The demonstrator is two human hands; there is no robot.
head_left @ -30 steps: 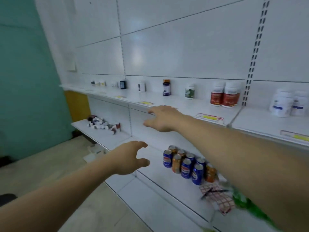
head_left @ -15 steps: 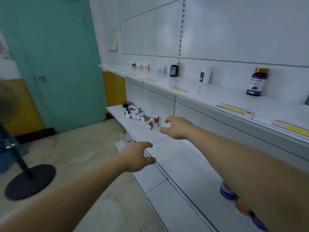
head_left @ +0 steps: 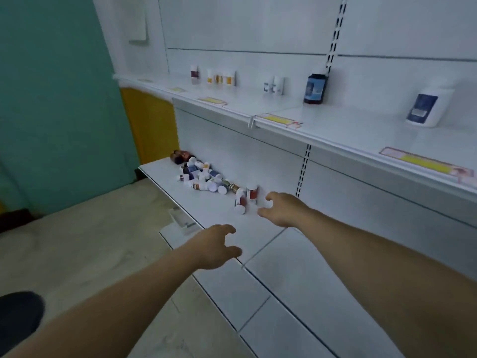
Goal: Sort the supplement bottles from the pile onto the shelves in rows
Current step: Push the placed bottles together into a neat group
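- left hand (head_left: 215, 245) nearest, over front edge of the lower shelf (head_left: 222, 215), fingers loosely curled and half open, holding nothing
- right hand (head_left: 282, 209) further in, fingers spread and curved, empty, just beside a tipped white-capped bottle (head_left: 240, 201) and an upright red-label bottle (head_left: 252, 193)
- pile of supplement bottles (head_left: 204, 177) beyond, at far end of same shelf, well apart from left hand
- upper shelf (head_left: 335, 125): dark blue bottle (head_left: 315, 87), white bottle with blue label (head_left: 427, 105), small bottles further back, blurred
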